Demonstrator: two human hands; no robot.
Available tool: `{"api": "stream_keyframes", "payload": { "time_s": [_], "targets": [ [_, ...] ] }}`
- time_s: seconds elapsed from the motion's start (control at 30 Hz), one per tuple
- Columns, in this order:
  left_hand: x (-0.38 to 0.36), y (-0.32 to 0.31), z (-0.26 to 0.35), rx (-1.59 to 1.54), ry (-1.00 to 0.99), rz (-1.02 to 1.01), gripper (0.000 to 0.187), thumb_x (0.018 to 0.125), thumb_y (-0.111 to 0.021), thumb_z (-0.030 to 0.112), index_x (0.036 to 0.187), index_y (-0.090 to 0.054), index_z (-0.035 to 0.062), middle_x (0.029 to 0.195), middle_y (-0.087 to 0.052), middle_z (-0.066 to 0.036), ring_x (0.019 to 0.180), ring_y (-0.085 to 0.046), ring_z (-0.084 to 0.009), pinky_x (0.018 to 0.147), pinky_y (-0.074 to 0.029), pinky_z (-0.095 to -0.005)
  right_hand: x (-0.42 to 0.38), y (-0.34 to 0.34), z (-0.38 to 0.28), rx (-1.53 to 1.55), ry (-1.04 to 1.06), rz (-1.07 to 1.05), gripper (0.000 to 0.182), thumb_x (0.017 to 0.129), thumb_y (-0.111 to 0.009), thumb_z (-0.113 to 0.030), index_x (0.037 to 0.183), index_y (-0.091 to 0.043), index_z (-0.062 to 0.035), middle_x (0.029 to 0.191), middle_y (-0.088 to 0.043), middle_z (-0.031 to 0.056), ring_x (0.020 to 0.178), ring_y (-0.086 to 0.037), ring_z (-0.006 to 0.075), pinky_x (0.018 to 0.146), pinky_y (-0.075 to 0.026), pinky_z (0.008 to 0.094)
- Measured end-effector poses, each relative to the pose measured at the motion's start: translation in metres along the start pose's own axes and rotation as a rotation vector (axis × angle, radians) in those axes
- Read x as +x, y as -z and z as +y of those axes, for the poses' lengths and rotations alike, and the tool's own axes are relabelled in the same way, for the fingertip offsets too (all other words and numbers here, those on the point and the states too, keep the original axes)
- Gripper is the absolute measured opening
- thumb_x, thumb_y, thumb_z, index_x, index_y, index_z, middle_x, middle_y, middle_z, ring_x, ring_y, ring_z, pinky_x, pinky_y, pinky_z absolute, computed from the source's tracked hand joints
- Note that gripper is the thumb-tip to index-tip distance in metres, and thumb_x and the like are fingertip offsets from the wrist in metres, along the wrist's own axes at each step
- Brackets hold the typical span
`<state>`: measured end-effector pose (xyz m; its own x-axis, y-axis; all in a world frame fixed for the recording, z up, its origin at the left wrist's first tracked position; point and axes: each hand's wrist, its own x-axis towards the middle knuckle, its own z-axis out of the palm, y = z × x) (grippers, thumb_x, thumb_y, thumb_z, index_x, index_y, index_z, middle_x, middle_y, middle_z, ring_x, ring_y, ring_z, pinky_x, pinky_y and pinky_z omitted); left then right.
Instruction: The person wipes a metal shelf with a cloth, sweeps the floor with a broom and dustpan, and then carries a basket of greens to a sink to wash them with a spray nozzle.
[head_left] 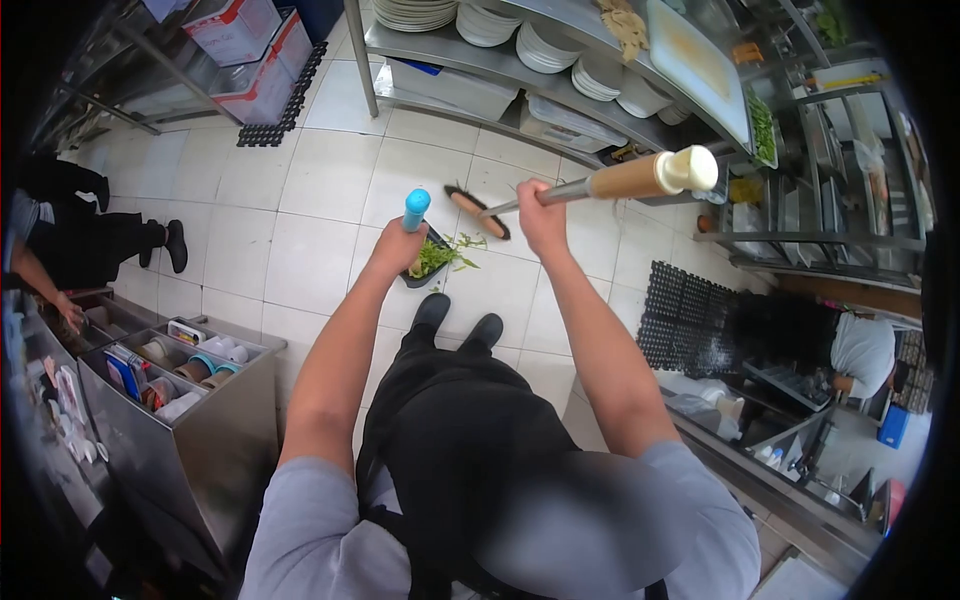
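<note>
My left hand is closed round the upright handle of a dustpan, whose blue end sticks up above the fist. Green leafy scraps lie in the black pan, and some spill over its right edge onto the tiles. My right hand grips the metal pole of a broom, below its tan and cream handle end. The broom head rests on the floor just right of the pan, beside the loose greens.
Steel shelves with stacked plates stand ahead. Black rubber mats lie at the right, where a person bends. Another person is at the left, behind a steel cabinet. Red-and-white boxes stand at the upper left.
</note>
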<state>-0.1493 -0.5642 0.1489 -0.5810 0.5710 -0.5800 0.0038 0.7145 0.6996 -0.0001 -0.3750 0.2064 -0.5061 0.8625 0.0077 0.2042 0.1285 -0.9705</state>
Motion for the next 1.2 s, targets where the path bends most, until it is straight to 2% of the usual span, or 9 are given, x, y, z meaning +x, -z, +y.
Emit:
{"api": "stream_keyframes", "payload": {
  "time_s": [0.13, 0.37, 0.43, 0.5, 0.7, 0.87, 1.03, 1.13, 1.2],
  "targets": [
    [-0.003, 0.004, 0.000, -0.002, -0.026, -0.024, 0.040, 0.088, -0.060, 0.032, 0.106, -0.063, -0.0033, 0.097, -0.067, -0.025, 0.094, -0.065, -0.0381, 0.084, -0.049, -0.0423, -0.020, -0.001, -0.016, -0.069, -0.091, -0.158, 0.032, 0.087, -0.054, -0.013, 0.058, -0.044, -0.0047, 0.056, -0.038, -0.0041, 0.056, -0.038, 0.0060, 0.051, -0.032, 0.0255],
    [-0.001, 0.007, -0.011, 0.131, -0.076, -0.074, 0.036, 0.087, -0.059, 0.028, 0.103, -0.064, -0.0042, 0.093, -0.068, -0.024, 0.090, -0.066, -0.0356, 0.081, -0.050, -0.0416, -0.009, 0.060, -0.026, 0.082, 0.002, 0.161, 0.032, 0.087, -0.050, -0.011, 0.057, -0.043, -0.0059, 0.060, -0.045, 0.0015, 0.062, -0.060, 0.0143, 0.067, -0.053, 0.0316],
    [0.004, 0.013, -0.015, 0.145, -0.095, -0.121, 0.034, 0.086, -0.058, 0.026, 0.098, -0.064, -0.0046, 0.091, -0.068, -0.024, 0.088, -0.066, -0.0361, 0.079, -0.051, -0.0423, -0.006, 0.101, -0.048, 0.244, 0.133, 0.141, 0.029, 0.088, -0.050, -0.012, 0.060, -0.047, -0.0037, 0.061, -0.049, 0.0046, 0.058, -0.060, 0.0174, 0.064, -0.052, 0.0336],
    [0.011, 0.022, -0.019, 0.162, -0.115, -0.168, 0.032, 0.085, -0.057, 0.025, 0.094, -0.065, -0.0049, 0.088, -0.068, -0.024, 0.085, -0.066, -0.0365, 0.078, -0.051, -0.0429, -0.011, 0.139, -0.075, 0.084, -0.015, 0.371, 0.029, 0.092, -0.048, -0.018, 0.069, -0.055, -0.0016, 0.063, -0.057, 0.0078, 0.059, -0.060, 0.0160, 0.061, -0.050, 0.0313],
    [0.019, 0.050, -0.028, 0.402, -0.387, -0.263, 0.028, 0.083, -0.055, 0.024, 0.090, -0.063, -0.0018, 0.091, -0.066, -0.027, 0.086, -0.063, -0.0411, 0.078, -0.050, -0.0443, -0.036, 0.182, -0.093, 0.187, 0.010, 0.601, 0.023, 0.085, -0.048, -0.009, 0.063, -0.047, -0.0007, 0.057, -0.050, 0.0076, 0.052, -0.054, 0.0170, 0.054, -0.046, 0.0302],
    [0.010, 0.052, -0.024, 0.520, -0.376, -0.392, 0.023, 0.083, -0.057, 0.020, 0.092, -0.063, 0.0001, 0.095, -0.066, -0.025, 0.091, -0.063, -0.0405, 0.080, -0.050, -0.0439, -0.057, 0.146, -0.011, 0.245, -0.087, 0.824, 0.029, 0.085, -0.049, -0.008, 0.058, -0.039, -0.0065, 0.059, -0.044, 0.0033, 0.050, -0.046, 0.0131, 0.051, -0.045, 0.0285],
    [-0.001, 0.034, -0.026, 0.528, -0.373, -0.371, 0.020, 0.087, -0.056, 0.021, 0.092, -0.061, 0.0024, 0.087, -0.065, -0.019, 0.083, -0.062, -0.0353, 0.075, -0.050, -0.0410, -0.088, 0.064, -0.019, 0.261, -0.255, 0.661, 0.030, 0.087, -0.051, -0.012, 0.060, -0.039, -0.0078, 0.057, -0.039, -0.0014, 0.052, -0.039, 0.0081, 0.047, -0.034, 0.0257],
    [0.003, 0.027, -0.024, 0.531, -0.367, -0.341, 0.021, 0.087, -0.056, 0.022, 0.092, -0.061, 0.0022, 0.087, -0.065, -0.019, 0.082, -0.062, -0.0358, 0.075, -0.050, -0.0410, -0.092, 0.030, -0.004, 0.062, -0.205, 0.541, 0.032, 0.087, -0.052, -0.011, 0.058, -0.040, -0.0067, 0.055, -0.039, -0.0003, 0.051, -0.043, 0.0096, 0.048, -0.036, 0.0264],
    [-0.001, 0.027, -0.026, 0.541, -0.369, -0.333, 0.022, 0.087, -0.056, 0.022, 0.092, -0.061, 0.0021, 0.087, -0.066, -0.020, 0.081, -0.062, -0.0361, 0.074, -0.050, -0.0409, -0.089, 0.025, -0.018, 0.180, -0.234, 0.513, 0.031, 0.087, -0.051, -0.010, 0.058, -0.041, -0.0061, 0.054, -0.040, 0.0005, 0.050, -0.044, 0.0106, 0.048, -0.037, 0.0264]
  ]
}}
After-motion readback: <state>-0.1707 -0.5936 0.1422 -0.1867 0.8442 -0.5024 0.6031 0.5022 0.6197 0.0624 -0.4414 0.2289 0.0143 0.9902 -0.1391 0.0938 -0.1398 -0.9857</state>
